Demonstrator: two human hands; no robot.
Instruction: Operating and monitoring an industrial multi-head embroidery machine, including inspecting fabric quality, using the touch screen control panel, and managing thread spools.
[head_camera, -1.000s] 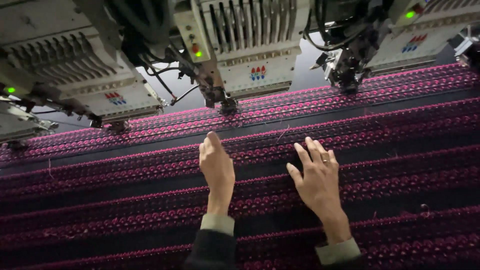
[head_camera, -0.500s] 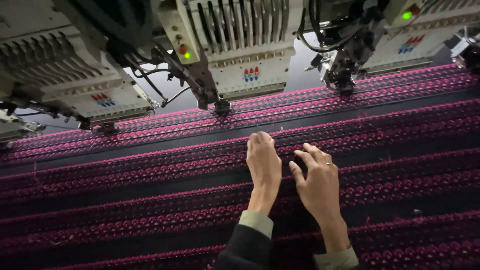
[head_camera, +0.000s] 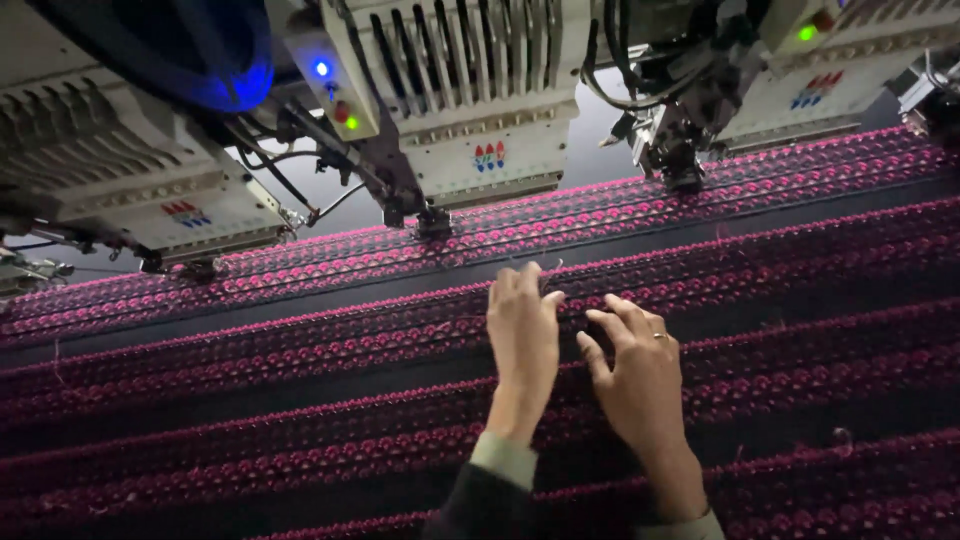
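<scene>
A dark fabric (head_camera: 250, 395) with long rows of pink embroidery stretches across the whole bed. My left hand (head_camera: 523, 345) lies flat on it, fingers together and pointing toward the machine heads. Just to its right, my right hand (head_camera: 637, 375) rests on the same band of stitching with its fingers slightly spread and a ring on one finger. Neither hand holds anything. The two hands are close together, almost touching at the thumbs.
A row of white multi-needle embroidery heads hangs over the far edge of the fabric: one at the left (head_camera: 130, 190), one in the middle (head_camera: 470, 110) with a blue lamp (head_camera: 321, 69), one at the right (head_camera: 800, 70) with a green lamp (head_camera: 805, 33). Needle bars (head_camera: 683, 170) sit low over the cloth.
My left hand has slid to the right across the fabric, closing the gap to my right hand. The view has shifted slightly, so the heads appear further left.
</scene>
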